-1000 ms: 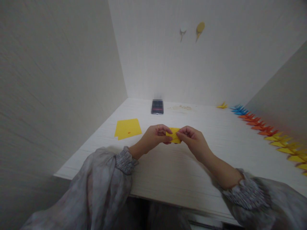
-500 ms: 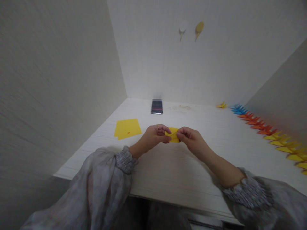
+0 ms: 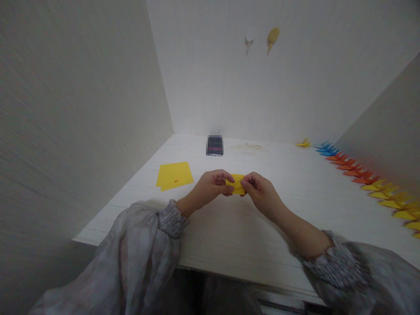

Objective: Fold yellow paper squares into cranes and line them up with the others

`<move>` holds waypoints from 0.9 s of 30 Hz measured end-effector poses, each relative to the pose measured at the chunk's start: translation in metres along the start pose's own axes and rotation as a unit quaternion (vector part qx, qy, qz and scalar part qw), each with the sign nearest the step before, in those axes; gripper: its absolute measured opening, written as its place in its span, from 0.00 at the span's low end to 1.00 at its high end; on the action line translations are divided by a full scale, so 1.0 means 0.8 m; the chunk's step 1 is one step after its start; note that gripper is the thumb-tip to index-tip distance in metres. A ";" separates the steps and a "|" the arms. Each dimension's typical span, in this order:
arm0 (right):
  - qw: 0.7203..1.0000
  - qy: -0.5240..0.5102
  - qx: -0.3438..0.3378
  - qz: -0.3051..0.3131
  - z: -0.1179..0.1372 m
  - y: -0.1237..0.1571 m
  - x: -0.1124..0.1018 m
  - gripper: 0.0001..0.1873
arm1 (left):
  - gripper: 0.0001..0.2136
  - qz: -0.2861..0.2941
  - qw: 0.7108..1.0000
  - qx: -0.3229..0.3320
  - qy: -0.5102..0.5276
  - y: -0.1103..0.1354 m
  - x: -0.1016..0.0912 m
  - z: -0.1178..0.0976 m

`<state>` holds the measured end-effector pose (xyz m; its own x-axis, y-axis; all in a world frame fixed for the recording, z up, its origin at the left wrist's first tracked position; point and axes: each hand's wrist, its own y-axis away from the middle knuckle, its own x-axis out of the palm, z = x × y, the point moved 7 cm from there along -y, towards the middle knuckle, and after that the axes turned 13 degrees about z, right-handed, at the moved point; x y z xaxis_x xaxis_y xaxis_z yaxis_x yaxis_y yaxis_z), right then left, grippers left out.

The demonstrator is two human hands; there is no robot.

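Between my two hands is a small folded piece of yellow origami paper, held just above the white table. My left hand grips its left end, thumb in front and fingers behind. The fingers of my right hand pinch its right edge near a diagonal fold. Part of the paper is hidden by my fingertips. To the left of my left hand lie flat yellow paper sheets, stacked unevenly, with a small orange mark on the top one.
A dark, blurred-out device stands at the back of the white table. Along the right side runs a row of folded paper cranes in blue, orange and yellow. One yellow crane sits apart. Two hooks are on the back wall.
Both hands stay in nearly the same place on the yellow paper. The right hand's fingers have shifted very slightly along its right edge.
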<state>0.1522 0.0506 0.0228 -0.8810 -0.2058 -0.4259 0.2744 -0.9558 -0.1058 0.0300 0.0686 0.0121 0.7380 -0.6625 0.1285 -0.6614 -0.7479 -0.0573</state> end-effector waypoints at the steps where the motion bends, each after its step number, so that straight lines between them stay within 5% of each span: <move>1: 1.000 0.013 -0.002 -0.003 0.000 0.000 0.000 0.08 | 0.09 0.000 1.000 -0.002 0.000 0.000 0.000 0.001; 14: 0.999 0.035 -0.005 -0.026 0.001 0.002 -0.001 0.08 | 0.08 0.003 0.999 -0.018 -0.050 0.000 0.001 0.001; 27: 0.988 -0.155 -0.023 0.002 -0.006 -0.003 0.003 0.13 | 0.09 0.012 1.000 -0.006 -0.014 0.001 0.003 0.004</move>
<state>0.1512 0.0534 0.0174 -0.9538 -0.2702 -0.1314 0.2883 -0.9461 -0.1478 0.0318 0.0660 0.0095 0.7259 -0.6806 0.0988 -0.6797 -0.7319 -0.0482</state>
